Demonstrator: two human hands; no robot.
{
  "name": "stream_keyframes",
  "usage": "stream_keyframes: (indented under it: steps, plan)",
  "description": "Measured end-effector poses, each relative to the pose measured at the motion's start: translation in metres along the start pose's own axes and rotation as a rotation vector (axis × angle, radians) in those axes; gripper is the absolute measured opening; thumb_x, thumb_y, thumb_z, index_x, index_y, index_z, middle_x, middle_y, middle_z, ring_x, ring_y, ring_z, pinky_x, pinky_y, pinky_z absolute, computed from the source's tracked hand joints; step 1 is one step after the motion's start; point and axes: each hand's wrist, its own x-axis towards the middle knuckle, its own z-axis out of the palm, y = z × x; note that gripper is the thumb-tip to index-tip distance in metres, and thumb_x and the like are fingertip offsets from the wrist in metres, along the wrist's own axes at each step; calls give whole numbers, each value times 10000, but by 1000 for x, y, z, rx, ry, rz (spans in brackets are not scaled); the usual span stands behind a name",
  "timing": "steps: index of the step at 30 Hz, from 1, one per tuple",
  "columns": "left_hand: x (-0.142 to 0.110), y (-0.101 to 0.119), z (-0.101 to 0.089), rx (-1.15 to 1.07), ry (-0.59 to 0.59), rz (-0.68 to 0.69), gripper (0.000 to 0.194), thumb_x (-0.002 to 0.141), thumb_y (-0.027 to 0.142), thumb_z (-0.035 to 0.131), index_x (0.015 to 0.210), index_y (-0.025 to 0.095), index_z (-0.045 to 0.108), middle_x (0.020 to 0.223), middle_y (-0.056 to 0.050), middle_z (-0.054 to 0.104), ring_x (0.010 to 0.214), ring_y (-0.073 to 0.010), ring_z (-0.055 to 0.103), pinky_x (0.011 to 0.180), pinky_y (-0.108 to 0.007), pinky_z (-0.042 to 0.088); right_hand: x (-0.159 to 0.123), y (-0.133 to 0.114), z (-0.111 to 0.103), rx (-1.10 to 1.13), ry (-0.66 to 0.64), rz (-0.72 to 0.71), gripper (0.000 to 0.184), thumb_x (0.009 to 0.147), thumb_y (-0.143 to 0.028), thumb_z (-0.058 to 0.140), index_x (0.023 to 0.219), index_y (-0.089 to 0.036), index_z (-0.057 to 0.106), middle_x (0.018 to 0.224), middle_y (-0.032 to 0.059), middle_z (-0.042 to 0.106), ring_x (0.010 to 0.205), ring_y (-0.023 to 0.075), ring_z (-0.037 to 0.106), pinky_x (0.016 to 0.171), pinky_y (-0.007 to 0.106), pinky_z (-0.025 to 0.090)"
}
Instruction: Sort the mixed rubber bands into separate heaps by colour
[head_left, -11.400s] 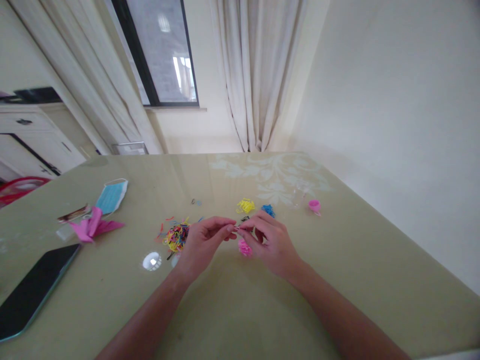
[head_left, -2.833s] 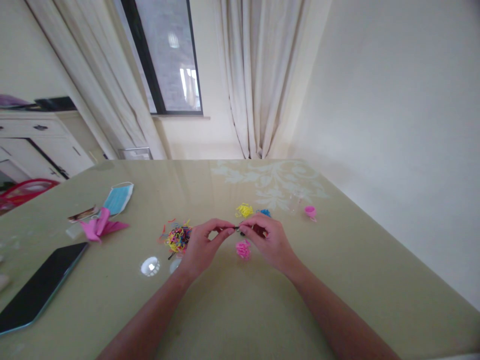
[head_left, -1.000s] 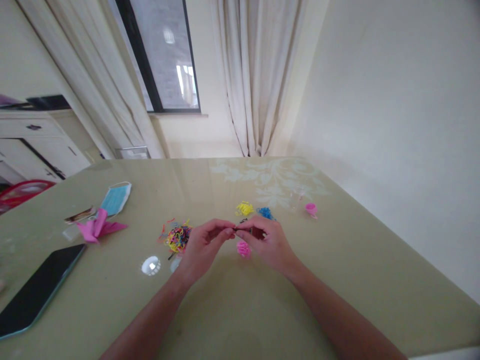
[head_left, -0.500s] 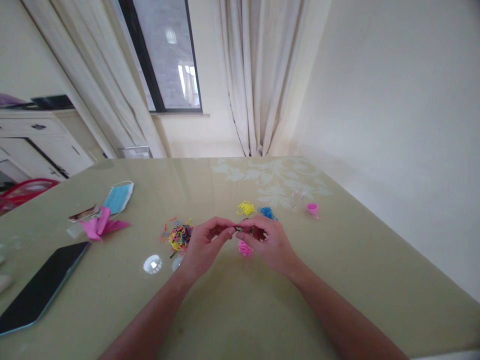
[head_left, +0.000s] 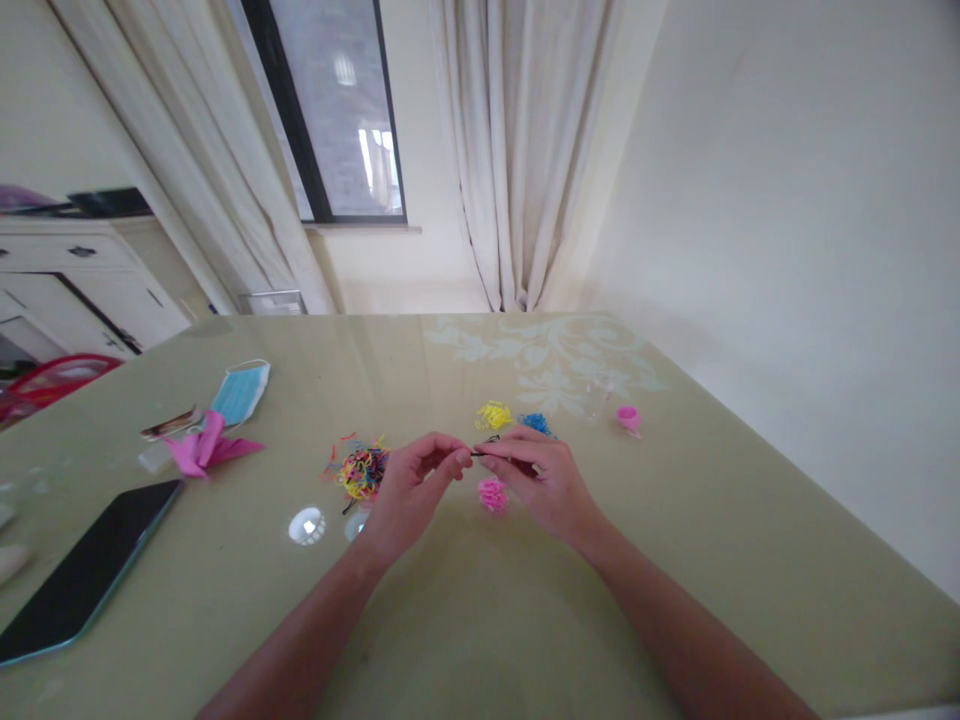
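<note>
Between my two hands a small black rubber band (head_left: 478, 454) is stretched, pinched at both ends. My left hand (head_left: 411, 497) is closed, thumb against fingertips, on its left end. Thumb and forefinger of my right hand (head_left: 550, 482) grip the other end. A tangled pile of mixed-colour rubber bands (head_left: 363, 472) lies just left of my left hand, which partly covers it. Below my right fingers sits a heap of pink rubber bands (head_left: 493, 495). Yellow rubber bands (head_left: 493, 415) and blue rubber bands (head_left: 535, 422) lie beyond the hands; other black bands are partly hidden behind my right fingers.
On the left of the table (head_left: 300, 620) are a dark tablet-like device (head_left: 90, 565), a pink folded paper shape (head_left: 206, 447) and a blue face mask (head_left: 241, 392). A clear dome (head_left: 307, 526) lies nearer. At the right stands a small pink cup (head_left: 628, 418).
My fingertips have parted slightly, and the black band shows more plainly between them. The right fingers have shifted a little, showing more of the pink heap. The view has moved slightly.
</note>
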Motion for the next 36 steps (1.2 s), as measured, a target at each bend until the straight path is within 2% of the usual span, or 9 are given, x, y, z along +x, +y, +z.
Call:
stream_keyframes:
  steps: [7, 9, 12, 14, 17, 20, 24, 29, 36]
  plan:
    - [1, 2, -3, 143, -24, 50, 296, 1006, 468, 657, 939, 201, 766, 856, -40, 780, 790, -186, 706, 748, -292, 560, 2, 1, -8, 76, 65, -5, 114, 927, -356, 825, 961, -274, 897, 839, 58, 775, 675, 162, 642, 601, 296, 489]
    - [3, 3, -10, 389, 41, 114, 259, 1028, 414, 620, 970, 210, 769, 919, -55, 799, 867, -218, 720, 819, -336, 560, 3, 1, -12, 107, 77, 20, 130, 910, -379, 844, 949, -268, 898, 852, 67, 780, 699, 171, 664, 606, 298, 506]
    - [5, 5, -26, 969, 130, 137, 219, 1031, 299, 587, 1085, 212, 781, 1097, -100, 805, 1057, -299, 702, 959, -437, 519, 6, 3, -19, 144, 115, 45, 144, 879, -398, 869, 929, -266, 899, 849, 64, 775, 668, 157, 649, 565, 280, 489]
    - [4, 5, -37, 1308, 94, 27, 253, 1027, 279, 576, 1154, 194, 777, 1204, -139, 779, 1151, -360, 675, 984, -491, 499, 8, 7, -23, 140, 150, 55, 132, 870, -382, 875, 935, -271, 900, 835, 51, 763, 629, 142, 617, 528, 266, 454]
    - [2, 1, -49, 1559, -22, -168, 281, 1040, 297, 541, 1098, 165, 783, 1183, -169, 766, 1167, -393, 675, 955, -497, 501, 9, 15, -27, 54, 181, 65, 116, 886, -345, 857, 962, -268, 899, 816, 38, 747, 599, 135, 583, 511, 267, 419]
    - [4, -6, -54, 1606, -99, -230, 304, 1052, 258, 483, 1031, 184, 777, 1115, -153, 769, 1139, -366, 691, 931, -469, 497, 9, 27, -27, -153, 86, 61, 103, 922, -265, 816, 986, -275, 897, 835, 31, 765, 601, 136, 595, 571, 279, 451]
    - [9, -12, -54, 1604, -117, -212, 284, 1032, 198, 475, 999, 195, 758, 1079, -130, 775, 1089, -347, 701, 907, -460, 494, 8, 42, -20, -436, -98, 110, 157, 930, -171, 803, 1016, -269, 892, 918, 39, 804, 663, 156, 659, 698, 309, 507]
    - [12, -11, -52, 1545, -28, -144, 326, 1049, 213, 431, 988, 198, 750, 1081, -126, 775, 1094, -348, 687, 907, -457, 495, 9, 51, -14, -584, -176, 157, 175, 960, -177, 780, 1075, -264, 881, 989, 57, 805, 809, 200, 724, 783, 326, 528]
    - [17, -9, -56, 1180, 154, -78, 280, 1029, 292, 471, 1020, 219, 742, 1086, -101, 798, 1041, -310, 690, 906, -410, 503, 12, 53, -21, -582, -166, 195, 200, 962, -171, 767, 1118, -239, 872, 1017, 73, 796, 735, 184, 689, 776, 330, 520]
